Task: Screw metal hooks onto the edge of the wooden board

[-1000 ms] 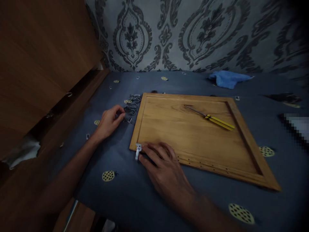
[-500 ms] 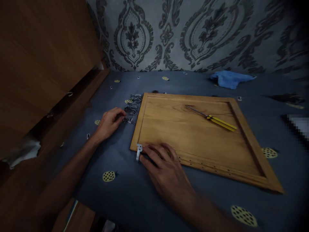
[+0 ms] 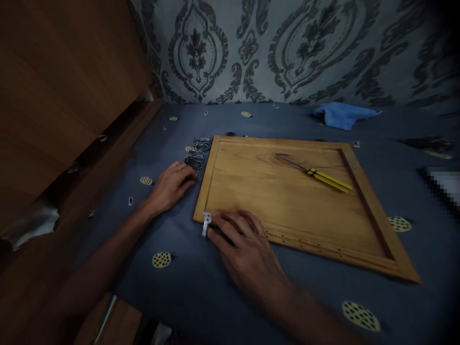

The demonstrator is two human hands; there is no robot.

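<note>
A framed wooden panel point(image 3: 251, 177) lies flat on the blue patterned cloth. At its near left corner a small silver metal bracket point(image 3: 206, 223) sits against the edge, and the fingertips of my right hand point(image 3: 247, 254) pinch its right side. My left hand point(image 3: 173, 186) rests just left of the panel with its fingers closed together over small metal hardware; what lies between the fingertips is hidden. Beyond that hand is a pile of wire-like metal pieces point(image 3: 196, 155). A yellow-handled screwdriver point(image 3: 328, 181) lies on the panel, its tip pointing to the far left.
A blue rag point(image 3: 345, 116) lies at the back right of the cloth point(image 3: 223, 297). At the right edge is a blurred-out rectangular object point(image 3: 445, 187). A wooden cabinet point(image 3: 64, 72) stands along the left side, and a patterned wall point(image 3: 247, 52) closes off the back.
My left hand has moved right towards the panel's edge and now covers the small hardware that showed beside its fingertips. My right hand and the bracket hold their place.
</note>
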